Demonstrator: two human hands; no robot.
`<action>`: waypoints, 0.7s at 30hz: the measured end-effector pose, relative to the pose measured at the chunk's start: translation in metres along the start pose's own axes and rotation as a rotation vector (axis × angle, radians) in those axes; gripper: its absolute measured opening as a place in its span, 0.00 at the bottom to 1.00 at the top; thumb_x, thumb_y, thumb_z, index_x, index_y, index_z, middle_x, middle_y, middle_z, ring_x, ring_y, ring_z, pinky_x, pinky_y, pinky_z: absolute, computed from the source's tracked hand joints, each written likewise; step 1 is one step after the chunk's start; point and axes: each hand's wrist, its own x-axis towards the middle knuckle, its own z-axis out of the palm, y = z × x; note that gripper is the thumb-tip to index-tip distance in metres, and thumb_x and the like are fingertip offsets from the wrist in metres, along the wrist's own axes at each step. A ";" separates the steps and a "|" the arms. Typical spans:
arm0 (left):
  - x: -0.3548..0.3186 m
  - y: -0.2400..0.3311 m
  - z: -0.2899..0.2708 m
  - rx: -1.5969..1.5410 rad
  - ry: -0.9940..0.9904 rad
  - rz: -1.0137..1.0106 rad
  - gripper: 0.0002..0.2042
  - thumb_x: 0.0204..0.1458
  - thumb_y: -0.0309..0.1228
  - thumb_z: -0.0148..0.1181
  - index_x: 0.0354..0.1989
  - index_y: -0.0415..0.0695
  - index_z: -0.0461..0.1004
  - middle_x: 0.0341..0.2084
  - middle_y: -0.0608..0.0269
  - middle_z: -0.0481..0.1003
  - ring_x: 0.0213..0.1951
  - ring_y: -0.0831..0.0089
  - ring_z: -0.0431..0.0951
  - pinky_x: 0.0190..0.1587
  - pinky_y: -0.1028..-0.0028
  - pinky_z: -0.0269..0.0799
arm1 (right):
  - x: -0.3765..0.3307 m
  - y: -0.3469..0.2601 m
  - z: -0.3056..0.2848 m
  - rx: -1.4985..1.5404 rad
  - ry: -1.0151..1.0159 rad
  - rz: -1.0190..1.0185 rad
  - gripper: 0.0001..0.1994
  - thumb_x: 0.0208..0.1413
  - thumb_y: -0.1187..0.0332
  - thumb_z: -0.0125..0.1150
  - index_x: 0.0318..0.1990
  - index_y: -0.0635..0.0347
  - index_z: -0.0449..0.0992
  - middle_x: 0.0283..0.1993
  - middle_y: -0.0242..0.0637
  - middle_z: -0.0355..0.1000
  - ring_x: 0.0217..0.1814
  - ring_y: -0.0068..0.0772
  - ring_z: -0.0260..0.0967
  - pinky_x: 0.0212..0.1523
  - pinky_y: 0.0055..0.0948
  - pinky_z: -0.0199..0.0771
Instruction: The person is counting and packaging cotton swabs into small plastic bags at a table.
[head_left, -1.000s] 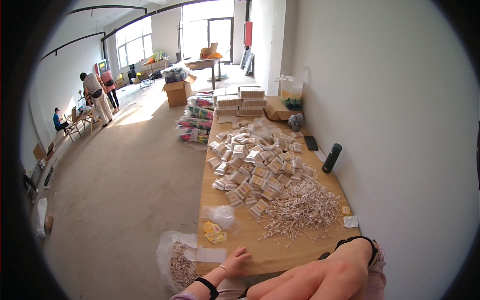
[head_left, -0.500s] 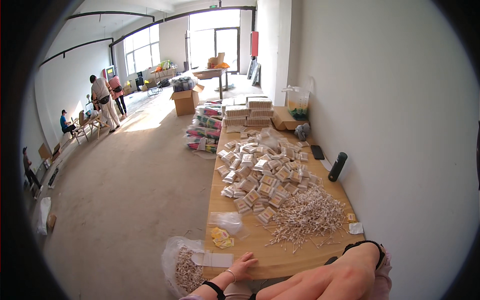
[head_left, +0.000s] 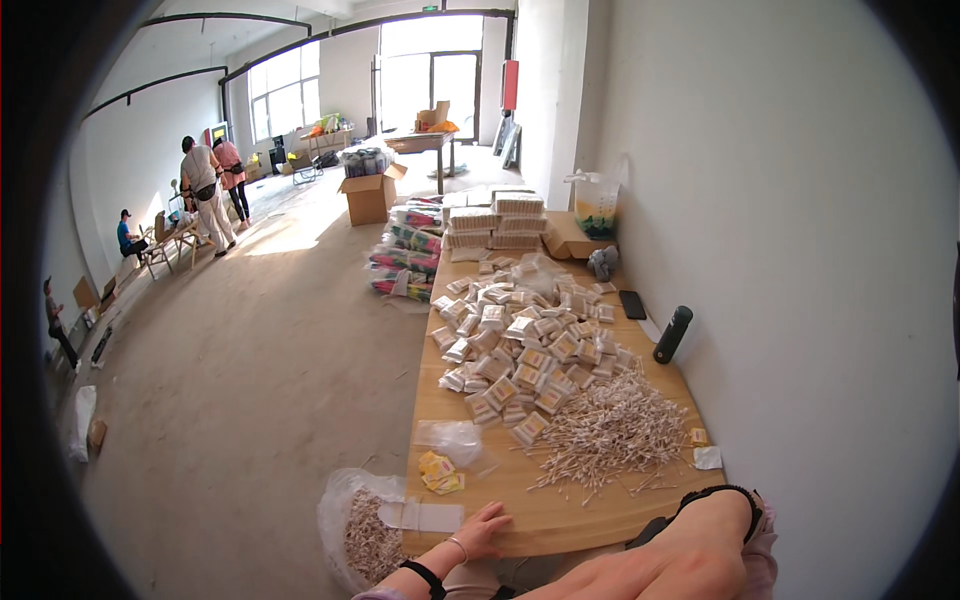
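My left hand [head_left: 485,529] lies flat on the near edge of the wooden table [head_left: 490,545], fingers stretched out, holding nothing. Close to its fingertips is a white card strip [head_left: 432,517]. My right forearm crosses the lower right with a black band at the sleeve; the right hand itself is out of the picture. Ahead of my arms spreads a loose heap of cotton swabs [head_left: 625,430]. Behind it rises a pile of small packed swab bags [head_left: 530,335]. Yellow labels [head_left: 440,473] and clear plastic bags [head_left: 450,440] lie on the left side.
A plastic bag of swabs [head_left: 372,535] hangs or stands by the table's left corner. A dark bottle [head_left: 673,335] and a phone [head_left: 632,305] are along the wall side. Stacked swab packs [head_left: 495,220] sit at the far end. People [head_left: 208,190] stand across the room.
The view has shifted slightly, so the table appears a little further left. My left hand stays on the table edge. My right forearm has dropped slightly lower in the picture.
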 end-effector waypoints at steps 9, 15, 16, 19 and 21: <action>-0.005 0.002 -0.002 -0.005 0.010 0.001 0.40 0.27 0.36 0.74 0.56 0.48 0.65 0.62 0.47 0.53 0.65 0.50 0.49 0.65 0.63 0.50 | -0.015 -0.025 -0.029 -0.372 0.221 0.403 0.11 0.62 0.69 0.42 0.29 0.64 0.65 0.33 0.43 0.67 0.33 0.34 0.63 0.36 0.31 0.63; -0.002 0.002 -0.004 -0.010 -0.017 0.004 0.41 0.28 0.37 0.73 0.58 0.48 0.64 0.63 0.46 0.51 0.65 0.50 0.48 0.65 0.62 0.48 | -0.081 0.005 -0.101 -0.131 1.123 0.458 0.08 0.61 0.69 0.49 0.39 0.63 0.73 0.34 0.31 0.70 0.33 0.20 0.66 0.34 0.19 0.67; 0.000 0.003 -0.004 -0.007 -0.022 0.007 0.41 0.28 0.37 0.73 0.58 0.48 0.64 0.63 0.46 0.51 0.65 0.50 0.48 0.65 0.62 0.48 | -0.087 0.005 -0.107 -0.134 1.127 0.453 0.08 0.61 0.69 0.49 0.39 0.63 0.73 0.34 0.31 0.70 0.33 0.20 0.66 0.34 0.19 0.67; 0.002 0.002 -0.003 0.008 -0.014 0.000 0.41 0.27 0.37 0.74 0.57 0.48 0.64 0.63 0.48 0.53 0.65 0.51 0.48 0.65 0.63 0.48 | -0.095 0.003 -0.114 -0.163 1.215 0.463 0.08 0.60 0.70 0.50 0.41 0.63 0.74 0.35 0.33 0.71 0.34 0.21 0.68 0.32 0.21 0.69; 0.004 0.000 -0.003 -0.007 -0.007 0.022 0.41 0.28 0.37 0.73 0.58 0.48 0.64 0.63 0.46 0.51 0.65 0.50 0.48 0.65 0.62 0.48 | -0.095 0.002 -0.117 -0.170 1.266 0.479 0.08 0.60 0.70 0.50 0.41 0.63 0.74 0.34 0.34 0.72 0.34 0.23 0.69 0.31 0.21 0.69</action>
